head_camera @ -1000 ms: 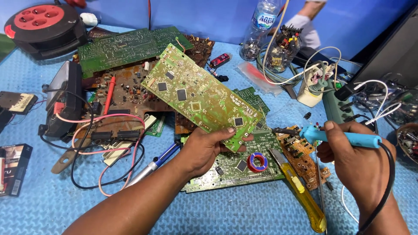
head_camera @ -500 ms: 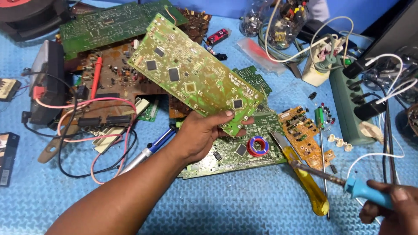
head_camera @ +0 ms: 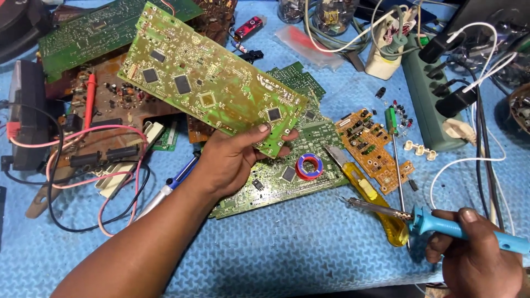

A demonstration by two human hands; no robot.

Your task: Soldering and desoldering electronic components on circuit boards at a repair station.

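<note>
I see the left hand (head_camera: 234,160), fingers clamped on a green circuit board (head_camera: 210,77), tilting it for inspection, while the right hand (head_camera: 475,256), fingers wrapped round a blue soldering iron (head_camera: 441,223), waits near the desk's (head_camera: 287,254) front edge.

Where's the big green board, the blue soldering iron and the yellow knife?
Big green board (head_camera: 210,83): head view, middle of its chip side.
Blue soldering iron (head_camera: 441,223): head view, blue handle near the collar.
Yellow knife (head_camera: 367,190): head view, yellow body.
</note>
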